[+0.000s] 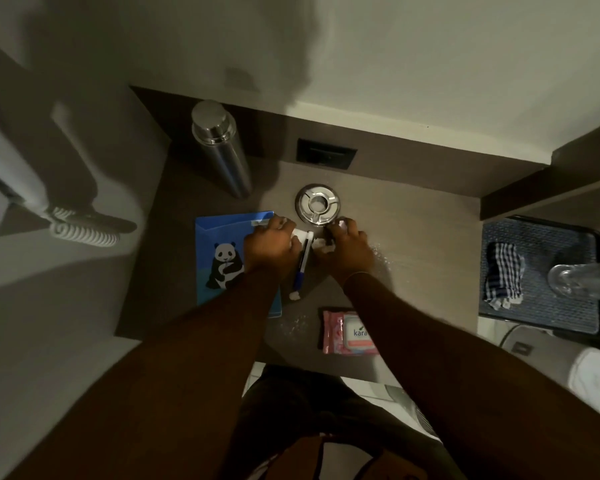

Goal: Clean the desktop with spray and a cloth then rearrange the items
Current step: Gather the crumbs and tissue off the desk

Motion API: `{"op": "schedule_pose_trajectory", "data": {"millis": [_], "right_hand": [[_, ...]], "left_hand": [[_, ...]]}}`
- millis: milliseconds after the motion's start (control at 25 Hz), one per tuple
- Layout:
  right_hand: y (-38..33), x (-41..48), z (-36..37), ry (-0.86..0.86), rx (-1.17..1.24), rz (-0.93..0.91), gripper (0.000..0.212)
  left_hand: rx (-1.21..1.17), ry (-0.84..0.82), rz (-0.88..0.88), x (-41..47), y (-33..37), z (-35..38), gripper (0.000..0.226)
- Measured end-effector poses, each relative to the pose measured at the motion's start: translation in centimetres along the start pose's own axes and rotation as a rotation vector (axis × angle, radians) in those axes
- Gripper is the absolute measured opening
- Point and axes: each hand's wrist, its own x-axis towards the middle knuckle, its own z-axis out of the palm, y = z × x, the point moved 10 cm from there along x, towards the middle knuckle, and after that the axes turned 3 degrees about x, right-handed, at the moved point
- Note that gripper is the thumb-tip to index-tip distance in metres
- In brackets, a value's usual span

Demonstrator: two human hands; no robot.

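On the brown desktop (413, 244), both hands work just in front of the round metal ashtray (317, 203). The left hand (271, 245) is curled over a white scrap of tissue (299, 234), resting partly on the blue panda folder (222, 258). The right hand (345, 249) is bunched around crumpled white tissue (323, 245). A pen (302, 263) lies between them. The checked cloth (503, 275) sits well apart on a tray at right.

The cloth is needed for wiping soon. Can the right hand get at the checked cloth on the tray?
Probably yes: the checked cloth lies uncovered on the tray, though the right hand holds paper scraps.
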Motion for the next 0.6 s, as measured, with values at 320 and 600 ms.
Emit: {"op": "schedule_pose_trajectory", "data": {"millis": [320,600], "right_hand": [[-1.0,-0.1,0.8,-0.047,0.040,-0.061,0.042],[-1.2,-2.5,-1.7,0.070,0.195,-0.184,0.029]], "left_hand": [[0.097,-0.232,0.009,1.8,-0.3,2.4,0.038],[-0.372,-0.078,0.079,-2.9,-1.7,-0.6,0.023]]}}
